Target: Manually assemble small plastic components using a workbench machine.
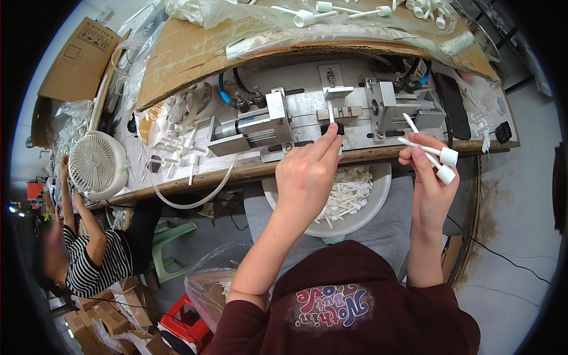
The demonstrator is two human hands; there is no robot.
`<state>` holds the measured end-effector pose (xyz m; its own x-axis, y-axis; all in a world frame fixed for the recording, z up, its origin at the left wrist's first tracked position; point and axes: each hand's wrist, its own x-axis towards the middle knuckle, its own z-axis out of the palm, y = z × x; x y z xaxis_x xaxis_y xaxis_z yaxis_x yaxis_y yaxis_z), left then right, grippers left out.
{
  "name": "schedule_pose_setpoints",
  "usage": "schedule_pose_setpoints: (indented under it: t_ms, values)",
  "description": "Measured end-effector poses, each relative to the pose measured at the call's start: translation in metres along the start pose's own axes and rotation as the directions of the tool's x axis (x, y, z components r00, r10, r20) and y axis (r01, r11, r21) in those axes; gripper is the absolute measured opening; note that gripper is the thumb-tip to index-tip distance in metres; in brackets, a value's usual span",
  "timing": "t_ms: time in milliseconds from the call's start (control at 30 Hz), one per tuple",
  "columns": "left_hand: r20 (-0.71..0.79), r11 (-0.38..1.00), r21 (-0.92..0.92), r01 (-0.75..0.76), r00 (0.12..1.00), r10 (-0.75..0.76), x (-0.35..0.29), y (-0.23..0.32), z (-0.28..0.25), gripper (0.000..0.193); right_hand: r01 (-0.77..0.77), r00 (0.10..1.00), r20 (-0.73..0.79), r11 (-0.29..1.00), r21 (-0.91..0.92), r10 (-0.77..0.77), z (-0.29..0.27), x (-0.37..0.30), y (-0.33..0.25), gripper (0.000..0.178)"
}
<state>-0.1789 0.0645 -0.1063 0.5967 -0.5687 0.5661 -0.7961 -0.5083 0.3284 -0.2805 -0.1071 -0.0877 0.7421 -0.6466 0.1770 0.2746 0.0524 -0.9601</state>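
Many white capped sticks [349,198] in white bowl [378,204] (lap), right hand [429,177] fingers gripping two.

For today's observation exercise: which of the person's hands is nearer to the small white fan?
Left. The left hand is at the machine's middle, right of the fan; the right hand is farther right.

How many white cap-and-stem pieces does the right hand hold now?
2. The right hand holds two white capped pieces: the upper one and the lower one, stems pointing up-left. A third thin white stem rises above the fingers; its cap, if any, is hidden.
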Motion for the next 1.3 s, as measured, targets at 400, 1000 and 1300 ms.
schedule_pose_setpoints:
  t_ms: [400,1000,1300]
  values:
    - [0.084,1.000,0.006,0.024,0.996,-0.025,0.013,-0.006,0.000,0.027,0.647,0.756,0.314,0.582,-0.492,-0.575,0.001,-0.001,0.003,0.024]
    - [0.078,0.845,-0.523,0.109,0.994,-0.080,-0.007,0.022,-0.041,0.028,0.727,0.663,0.383,0.432,-0.534,-0.643,0.019,-0.010,0.011,0.024]
    - [0.064,0.999,0.039,-0.030,0.998,0.028,0.000,-0.004,0.002,0.029,0.670,0.739,0.276,0.627,-0.396,-0.615,0.010,-0.015,0.025,0.024]
